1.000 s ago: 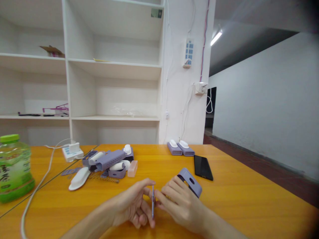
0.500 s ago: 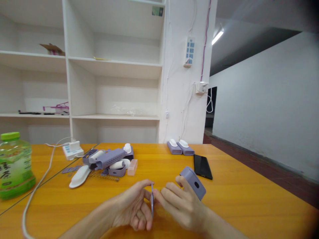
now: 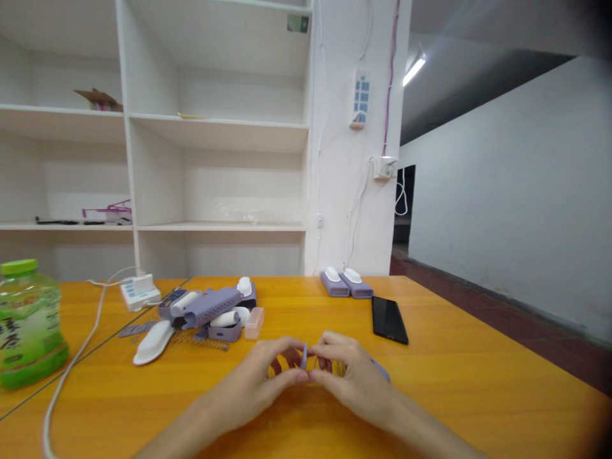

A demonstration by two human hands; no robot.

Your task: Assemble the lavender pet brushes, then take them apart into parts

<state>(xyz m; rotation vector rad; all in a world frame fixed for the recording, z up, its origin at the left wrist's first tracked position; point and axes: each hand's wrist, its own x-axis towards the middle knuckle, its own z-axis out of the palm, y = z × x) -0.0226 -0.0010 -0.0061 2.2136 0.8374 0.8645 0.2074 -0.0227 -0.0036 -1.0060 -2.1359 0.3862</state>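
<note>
Loosely curled left hand (image 3: 261, 380) on plate (image 3: 304, 357)

Hands: two, being one left hand (image 3: 261, 379) and one right hand (image 3: 354, 373). Thin purple piece (image 3: 304, 357): one. Purple housing (image 3: 381, 370), mostly hidden: one. Purple cases (image 3: 335, 291) with white oval tops (image 3: 352, 276): two, one top each. Black phone (image 3: 389, 320): one. Translucent pink box (image 3: 254, 324): one. Green-lidded jar (image 3: 29, 325): one. White oval shell (image 3: 153, 343), foremost: one. Heaped purple parts (image 3: 213, 307): several, overlapping, exact total unclear. Coil springs (image 3: 217, 345): number cannot be told. Lit lamp (image 3: 414, 70): one.
</note>
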